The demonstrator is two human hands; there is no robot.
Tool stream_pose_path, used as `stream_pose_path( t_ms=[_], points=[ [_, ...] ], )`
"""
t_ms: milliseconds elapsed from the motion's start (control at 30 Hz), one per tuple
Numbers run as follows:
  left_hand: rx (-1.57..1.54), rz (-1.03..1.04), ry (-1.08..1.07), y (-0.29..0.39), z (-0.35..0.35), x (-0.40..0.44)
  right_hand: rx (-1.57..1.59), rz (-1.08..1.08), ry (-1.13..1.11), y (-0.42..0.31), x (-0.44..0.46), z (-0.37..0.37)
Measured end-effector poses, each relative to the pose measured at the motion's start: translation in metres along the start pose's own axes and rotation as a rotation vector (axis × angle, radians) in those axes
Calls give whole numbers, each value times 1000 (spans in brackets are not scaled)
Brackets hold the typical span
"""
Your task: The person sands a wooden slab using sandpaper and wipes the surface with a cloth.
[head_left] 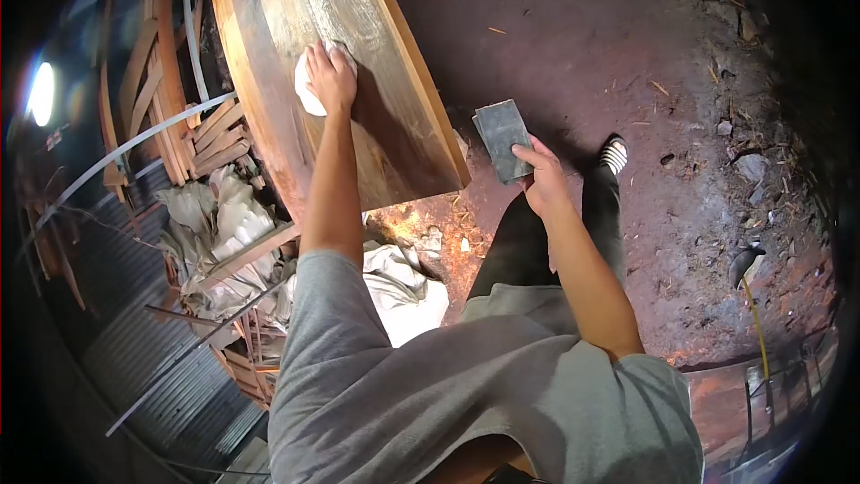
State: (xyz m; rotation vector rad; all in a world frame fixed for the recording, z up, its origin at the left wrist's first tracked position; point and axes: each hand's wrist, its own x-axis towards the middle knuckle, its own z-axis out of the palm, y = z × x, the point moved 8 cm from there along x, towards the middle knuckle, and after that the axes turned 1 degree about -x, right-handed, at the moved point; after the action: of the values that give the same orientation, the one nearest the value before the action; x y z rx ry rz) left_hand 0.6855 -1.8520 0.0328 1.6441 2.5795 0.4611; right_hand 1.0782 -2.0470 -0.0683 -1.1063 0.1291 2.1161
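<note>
My left hand [330, 81] presses a bunched white cloth [310, 94] against the top of a long wooden slab [394, 108]. The fingers lie over the cloth and hide part of it. The slab has a glossy, wet-looking patch beyond the hand and paler edges along its sides. To the right of the slab, apart from it, my right hand [543, 175] grips dark grey rectangular sheets that look like folded sandpaper [503, 136]. The thumb lies on top of them, and the other fingers are mostly hidden underneath.
Wood offcuts [219, 139] and crumpled pale sheeting [224, 224] are piled to the left, with a curved metal strip [143, 139] across them. My sandalled foot [614, 154] rests on the reddish floor [555, 27]. Rubble and chips [748, 161] line the right side.
</note>
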Motion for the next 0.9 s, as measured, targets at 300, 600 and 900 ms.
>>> stream_pose_path(
  t_ms=[300, 600, 900],
  points=[
    [-58, 27, 162, 14, 3, 56, 244, 75, -98, 13, 16, 18],
    [-737, 172, -444, 169, -23, -150, 58, -97, -34, -24, -17, 40],
    [-978, -29, -907, 212, 9, -221, -131, -233, -128, -47, -50, 46]
  ],
)
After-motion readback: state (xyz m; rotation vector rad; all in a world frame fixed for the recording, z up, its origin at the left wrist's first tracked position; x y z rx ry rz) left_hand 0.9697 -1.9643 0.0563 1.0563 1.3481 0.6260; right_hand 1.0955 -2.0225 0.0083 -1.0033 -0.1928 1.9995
